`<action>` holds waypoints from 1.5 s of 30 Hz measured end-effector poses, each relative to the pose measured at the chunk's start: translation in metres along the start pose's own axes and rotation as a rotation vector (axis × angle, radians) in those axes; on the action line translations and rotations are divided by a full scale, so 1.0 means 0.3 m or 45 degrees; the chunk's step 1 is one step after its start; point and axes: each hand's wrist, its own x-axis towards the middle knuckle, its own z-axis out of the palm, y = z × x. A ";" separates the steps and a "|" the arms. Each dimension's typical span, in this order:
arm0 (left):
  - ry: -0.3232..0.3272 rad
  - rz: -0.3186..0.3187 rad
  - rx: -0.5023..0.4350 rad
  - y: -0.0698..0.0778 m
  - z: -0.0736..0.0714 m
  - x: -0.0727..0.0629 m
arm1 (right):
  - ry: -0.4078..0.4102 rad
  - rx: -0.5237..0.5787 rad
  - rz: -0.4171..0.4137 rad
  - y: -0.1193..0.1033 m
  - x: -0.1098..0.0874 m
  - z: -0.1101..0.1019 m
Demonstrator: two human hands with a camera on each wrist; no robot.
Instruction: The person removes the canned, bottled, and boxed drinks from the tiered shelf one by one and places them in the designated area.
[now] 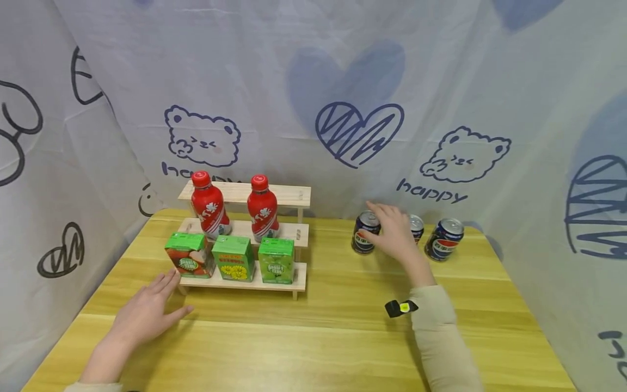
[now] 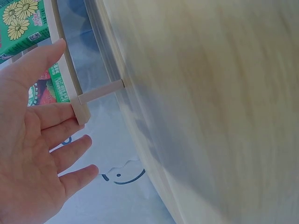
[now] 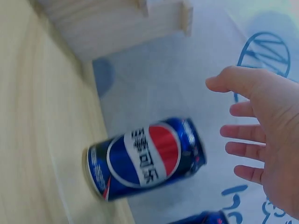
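Note:
My left hand (image 1: 144, 313) is beside the lower left corner of a three-step wooden rack (image 1: 301, 276), fingers extended, with fingertips right at the end of its bottom step in the left wrist view. Nearest to it stands a strawberry juice box (image 1: 188, 261). Over on the right, my right hand (image 1: 392, 231) reaches above a dark blue Pepsi can (image 1: 361, 242), thumb spread from loosely bent fingers. The right wrist view shows a gap between that hand and the upright can (image 3: 145, 158). A second can (image 1: 416, 226) is partly hidden behind the hand; a third can (image 1: 444, 239) stands farther right.
Two more green juice boxes (image 1: 234, 261) share the bottom step. On the middle step stand two red bottles (image 1: 263, 209). The rack's top step (image 1: 289, 195) is at the back. A printed curtain (image 1: 274, 81) hangs around the wooden table (image 1: 294, 348).

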 end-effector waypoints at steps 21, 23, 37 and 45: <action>0.018 -0.003 -0.018 -0.008 0.008 -0.001 | 0.298 0.328 -0.155 -0.290 0.012 0.019; 0.021 -0.001 -0.016 -0.008 0.009 0.000 | 0.293 0.349 -0.152 -0.316 0.019 0.020; 0.021 -0.001 -0.002 -0.008 0.007 0.000 | 0.281 0.344 -0.199 -0.490 0.074 0.020; 0.001 -0.011 0.035 0.002 0.000 0.000 | 0.242 0.305 -0.222 -0.562 0.108 0.040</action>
